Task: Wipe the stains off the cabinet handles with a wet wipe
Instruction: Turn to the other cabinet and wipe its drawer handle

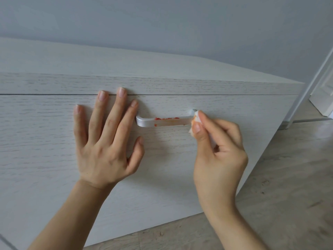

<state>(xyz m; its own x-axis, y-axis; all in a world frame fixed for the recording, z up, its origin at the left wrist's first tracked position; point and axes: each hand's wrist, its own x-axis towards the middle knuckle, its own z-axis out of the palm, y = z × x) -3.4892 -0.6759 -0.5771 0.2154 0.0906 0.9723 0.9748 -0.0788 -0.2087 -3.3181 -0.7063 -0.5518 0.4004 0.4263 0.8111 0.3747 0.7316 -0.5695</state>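
Left hand (pixel 106 141): my fingers flat, bracing the pale wood-grain drawer front (pixel 45 141).
Right hand (pixel 216 141): pinching the orange-smeared white wet wipe (pixel 197 118).
Left: red stains (pixel 166 118) along the brushed silver bar handle (pixel 147 122).

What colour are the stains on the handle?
Red-orange stains on the silver metal cabinet handle, head view.

Two bare forearms, no sleeves; hands (pixel 106 141) with short, unpainted nails.
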